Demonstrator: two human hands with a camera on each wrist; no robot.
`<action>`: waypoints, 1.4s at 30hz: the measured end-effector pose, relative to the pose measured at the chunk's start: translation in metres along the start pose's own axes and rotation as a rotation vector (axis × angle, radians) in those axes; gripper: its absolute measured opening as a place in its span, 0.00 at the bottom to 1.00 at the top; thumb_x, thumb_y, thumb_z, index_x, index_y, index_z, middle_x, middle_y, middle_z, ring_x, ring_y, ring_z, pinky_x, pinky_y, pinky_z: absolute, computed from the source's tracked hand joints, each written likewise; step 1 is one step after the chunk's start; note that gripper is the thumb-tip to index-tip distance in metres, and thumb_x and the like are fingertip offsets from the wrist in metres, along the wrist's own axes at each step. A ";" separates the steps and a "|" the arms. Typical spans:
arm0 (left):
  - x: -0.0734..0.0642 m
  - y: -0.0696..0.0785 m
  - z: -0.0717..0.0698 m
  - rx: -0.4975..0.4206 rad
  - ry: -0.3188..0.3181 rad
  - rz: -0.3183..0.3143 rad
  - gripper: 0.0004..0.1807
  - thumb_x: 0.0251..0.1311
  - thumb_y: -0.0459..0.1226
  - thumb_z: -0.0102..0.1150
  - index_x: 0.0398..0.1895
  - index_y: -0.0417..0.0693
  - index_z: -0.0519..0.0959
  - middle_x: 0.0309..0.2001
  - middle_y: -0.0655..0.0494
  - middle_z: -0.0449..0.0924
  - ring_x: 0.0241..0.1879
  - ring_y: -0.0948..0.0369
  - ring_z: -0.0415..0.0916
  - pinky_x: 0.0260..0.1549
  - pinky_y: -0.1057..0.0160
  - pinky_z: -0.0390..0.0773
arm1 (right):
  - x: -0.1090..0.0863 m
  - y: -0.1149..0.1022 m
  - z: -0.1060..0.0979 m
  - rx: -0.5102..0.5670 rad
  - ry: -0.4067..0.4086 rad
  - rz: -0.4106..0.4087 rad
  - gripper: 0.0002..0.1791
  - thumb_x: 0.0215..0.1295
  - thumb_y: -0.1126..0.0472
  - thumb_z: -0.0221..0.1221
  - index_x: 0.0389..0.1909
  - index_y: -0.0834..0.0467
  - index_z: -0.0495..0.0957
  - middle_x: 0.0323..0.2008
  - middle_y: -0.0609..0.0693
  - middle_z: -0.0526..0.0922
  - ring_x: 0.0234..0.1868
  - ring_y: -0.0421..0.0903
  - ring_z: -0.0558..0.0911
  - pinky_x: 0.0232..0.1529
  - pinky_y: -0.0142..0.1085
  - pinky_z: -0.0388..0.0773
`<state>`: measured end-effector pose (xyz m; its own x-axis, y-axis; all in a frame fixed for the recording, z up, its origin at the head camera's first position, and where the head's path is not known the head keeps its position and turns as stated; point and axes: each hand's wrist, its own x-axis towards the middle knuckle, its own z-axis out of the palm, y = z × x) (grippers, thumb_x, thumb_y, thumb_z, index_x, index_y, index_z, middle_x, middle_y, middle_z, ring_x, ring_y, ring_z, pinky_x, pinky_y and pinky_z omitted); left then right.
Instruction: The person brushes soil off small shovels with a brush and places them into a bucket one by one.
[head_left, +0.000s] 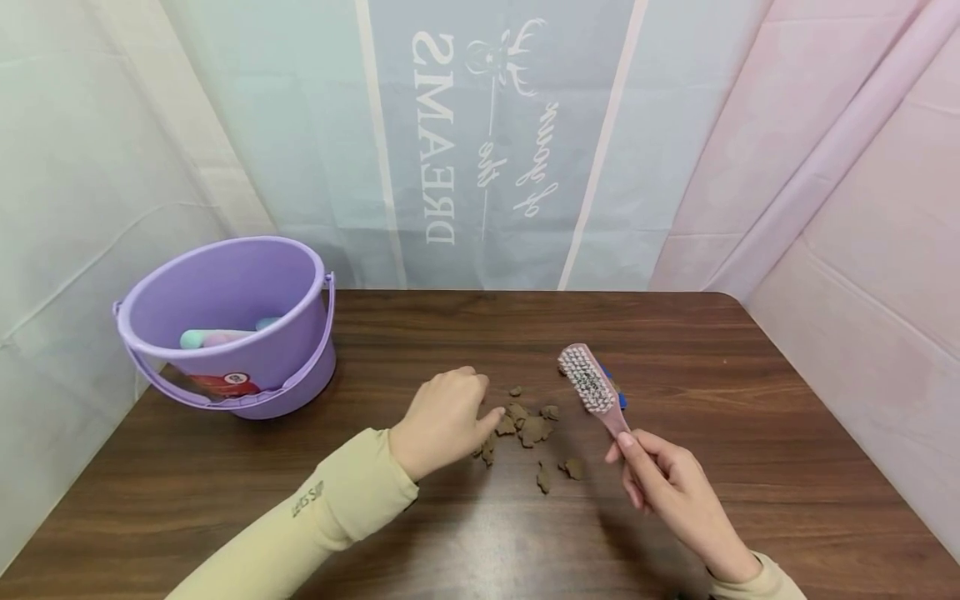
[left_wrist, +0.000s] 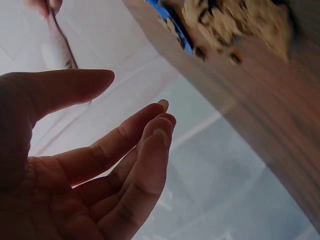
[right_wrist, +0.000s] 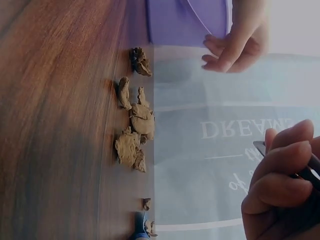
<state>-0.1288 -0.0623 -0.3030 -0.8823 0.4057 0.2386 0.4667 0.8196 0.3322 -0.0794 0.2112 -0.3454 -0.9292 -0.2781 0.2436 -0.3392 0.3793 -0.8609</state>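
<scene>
My right hand (head_left: 675, 487) grips the pink handle of a brush (head_left: 588, 382), held over the right side of the table with its white and dark bristles in sight. On the left, my left hand (head_left: 446, 421) hovers above the table, its fingers loosely bent and holding nothing; thumb and fingertips are apart in the left wrist view. Close by its thumb lie several brown, crumbly lumps (head_left: 535, 430) that look like dried clay. Partly covered by the brush in the head view is a blue-edged object (right_wrist: 141, 226) with brown bits at it.
A purple bucket (head_left: 300, 387) with a handle stands at the left of the dark wooden table (head_left: 750, 450). Inside it are pastel-coloured items, one with a mint-green end (head_left: 192, 338). Behind the table hangs a printed cloth (head_left: 487, 258), with pale cloth at both sides.
</scene>
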 end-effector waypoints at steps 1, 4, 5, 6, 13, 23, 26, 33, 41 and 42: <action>0.002 0.002 0.003 0.003 -0.007 0.008 0.17 0.55 0.42 0.64 0.16 0.48 0.71 0.19 0.57 0.66 0.18 0.60 0.67 0.15 0.61 0.69 | 0.000 0.000 0.000 0.006 0.008 0.006 0.13 0.75 0.67 0.41 0.34 0.58 0.74 0.10 0.48 0.67 0.10 0.39 0.64 0.10 0.33 0.62; 0.008 0.009 0.011 0.005 -0.034 0.026 0.17 0.56 0.42 0.63 0.15 0.50 0.69 0.19 0.57 0.67 0.18 0.60 0.68 0.15 0.62 0.69 | -0.001 -0.001 -0.002 0.012 0.031 0.024 0.13 0.75 0.66 0.41 0.34 0.59 0.74 0.11 0.48 0.67 0.10 0.39 0.64 0.11 0.33 0.62; 0.009 0.012 0.013 0.006 -0.043 0.030 0.18 0.56 0.42 0.62 0.14 0.50 0.68 0.19 0.57 0.67 0.18 0.61 0.67 0.15 0.63 0.69 | -0.002 -0.002 -0.002 0.013 0.038 0.032 0.13 0.75 0.65 0.42 0.35 0.59 0.74 0.11 0.48 0.67 0.10 0.39 0.64 0.11 0.33 0.62; 0.011 0.014 0.016 0.001 -0.053 0.034 0.18 0.56 0.42 0.62 0.14 0.50 0.67 0.19 0.57 0.67 0.18 0.61 0.67 0.15 0.63 0.69 | -0.002 -0.003 -0.003 0.011 0.044 0.040 0.13 0.75 0.65 0.42 0.35 0.60 0.74 0.11 0.47 0.67 0.11 0.39 0.64 0.11 0.34 0.62; 0.019 0.030 0.030 -0.028 -0.091 0.049 0.18 0.59 0.46 0.60 0.15 0.49 0.72 0.19 0.58 0.68 0.17 0.63 0.67 0.13 0.66 0.66 | -0.003 -0.006 -0.004 -0.002 0.073 0.094 0.14 0.76 0.62 0.42 0.35 0.62 0.74 0.11 0.46 0.67 0.11 0.39 0.64 0.11 0.34 0.62; 0.029 0.053 0.060 0.028 -0.136 0.103 0.18 0.61 0.49 0.59 0.37 0.42 0.79 0.27 0.53 0.77 0.26 0.58 0.78 0.19 0.63 0.74 | -0.006 -0.006 -0.006 0.021 0.104 0.074 0.14 0.75 0.63 0.42 0.34 0.63 0.74 0.11 0.46 0.67 0.10 0.40 0.63 0.10 0.34 0.62; 0.030 0.061 0.069 0.061 -0.148 0.111 0.21 0.61 0.51 0.58 0.42 0.42 0.78 0.30 0.53 0.77 0.26 0.58 0.78 0.19 0.64 0.74 | -0.006 -0.005 -0.008 0.025 0.106 0.072 0.14 0.75 0.64 0.42 0.35 0.65 0.74 0.11 0.47 0.67 0.10 0.41 0.64 0.10 0.34 0.62; 0.037 0.080 0.091 0.109 -0.170 0.101 0.21 0.62 0.55 0.55 0.38 0.46 0.79 0.31 0.54 0.77 0.25 0.60 0.77 0.17 0.65 0.71 | -0.006 -0.005 -0.012 0.021 0.127 0.087 0.14 0.76 0.63 0.41 0.36 0.65 0.73 0.11 0.47 0.68 0.10 0.42 0.63 0.08 0.34 0.60; 0.054 0.095 0.112 0.063 -0.168 -0.049 0.22 0.63 0.56 0.52 0.19 0.51 0.76 0.25 0.55 0.77 0.23 0.60 0.78 0.16 0.64 0.71 | -0.005 -0.004 -0.014 0.017 0.125 0.069 0.14 0.75 0.63 0.41 0.35 0.63 0.73 0.11 0.47 0.68 0.10 0.41 0.64 0.09 0.33 0.61; 0.056 0.095 0.115 0.061 -0.163 -0.071 0.23 0.63 0.56 0.51 0.17 0.52 0.74 0.25 0.56 0.78 0.23 0.60 0.78 0.17 0.63 0.71 | -0.005 -0.003 -0.014 0.024 0.124 0.065 0.13 0.75 0.64 0.42 0.35 0.63 0.74 0.11 0.47 0.68 0.10 0.41 0.64 0.09 0.33 0.61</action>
<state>-0.1408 0.0852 -0.3630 -0.9132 0.4025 0.0636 0.4031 0.8693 0.2860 -0.0753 0.2236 -0.3377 -0.9607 -0.1413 0.2389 -0.2751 0.3716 -0.8867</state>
